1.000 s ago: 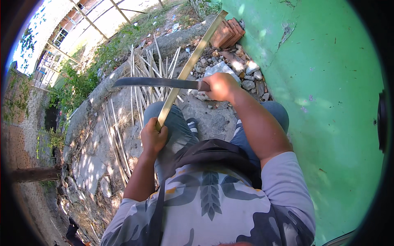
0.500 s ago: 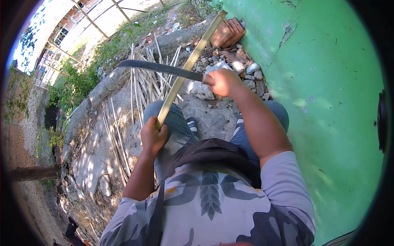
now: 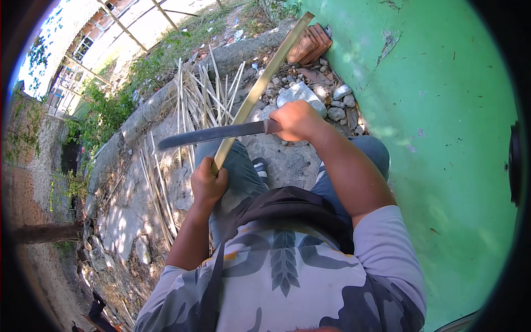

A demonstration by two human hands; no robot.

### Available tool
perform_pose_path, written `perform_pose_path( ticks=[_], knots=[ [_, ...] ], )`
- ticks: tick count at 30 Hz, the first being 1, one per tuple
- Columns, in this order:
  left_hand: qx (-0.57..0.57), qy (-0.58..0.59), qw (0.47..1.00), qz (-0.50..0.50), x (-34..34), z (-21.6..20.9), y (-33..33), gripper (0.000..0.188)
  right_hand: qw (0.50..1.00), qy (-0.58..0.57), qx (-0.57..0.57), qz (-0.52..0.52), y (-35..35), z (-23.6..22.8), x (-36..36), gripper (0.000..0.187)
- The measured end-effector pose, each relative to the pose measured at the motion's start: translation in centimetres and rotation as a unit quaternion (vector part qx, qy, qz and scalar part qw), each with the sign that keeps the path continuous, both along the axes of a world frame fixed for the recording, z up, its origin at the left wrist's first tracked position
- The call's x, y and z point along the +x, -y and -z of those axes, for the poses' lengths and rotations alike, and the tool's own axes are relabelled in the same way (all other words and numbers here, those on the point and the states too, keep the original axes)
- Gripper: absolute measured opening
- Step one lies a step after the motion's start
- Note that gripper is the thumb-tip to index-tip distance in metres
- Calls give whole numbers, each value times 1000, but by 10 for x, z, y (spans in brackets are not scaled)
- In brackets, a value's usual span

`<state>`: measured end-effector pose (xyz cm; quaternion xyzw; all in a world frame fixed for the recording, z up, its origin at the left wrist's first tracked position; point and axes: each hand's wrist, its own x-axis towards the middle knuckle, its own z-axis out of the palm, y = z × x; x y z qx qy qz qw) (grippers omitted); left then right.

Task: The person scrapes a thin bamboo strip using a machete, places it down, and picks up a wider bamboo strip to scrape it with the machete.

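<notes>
My left hand [image 3: 209, 182] is closed round the lower end of a long pale bamboo strip [image 3: 260, 88], which slants up and away to the right over my left knee. In my right hand [image 3: 296, 120] is the handle of a machete [image 3: 213, 134]. Its dark, slightly curved blade points left and crosses the strip a short way above my left fist. Whether the edge bites into the strip cannot be made out.
A heap of thin split bamboo sticks [image 3: 202, 99] lies ahead to the left, with more sticks [image 3: 160, 193] beside my left leg. Broken stones [image 3: 301, 95] and stacked clay tiles [image 3: 311, 45] sit against the green wall [image 3: 442, 138] on my right. A low concrete ledge [image 3: 127, 124] curves along the left.
My right hand has drawn the machete down along the strip toward my left hand, and the blade's tip has dropped. My left hand has hardly moved and keeps its hold.
</notes>
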<state>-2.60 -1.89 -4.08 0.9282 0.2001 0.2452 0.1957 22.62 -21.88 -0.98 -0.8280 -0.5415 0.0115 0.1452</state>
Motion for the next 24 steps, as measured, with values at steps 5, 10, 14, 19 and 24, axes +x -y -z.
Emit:
perform_pose_path(
  ticks=[5, 10, 14, 19, 24],
  knots=[
    [-25, 15, 999, -11, 1, -4, 2, 22, 978, -123, 122, 117, 12, 11, 23, 23],
    [3, 11, 1000, 0, 0, -3, 0, 22, 981, -121, 93, 119, 16, 4, 17, 22],
    [-9, 8, 1000, -4, -1, -4, 0, 22, 989, -123, -11, 81, 3, -10, -1, 19],
    [-5, 1, 1000, 2, -1, -1, -1, 23, 998, -41, -48, -1, -3, -10, -9, 19],
    [-9, 14, 1000, 0, -1, 0, 0, 24, 999, -40, -8, 20, 3, -6, 1, 16]
  ],
)
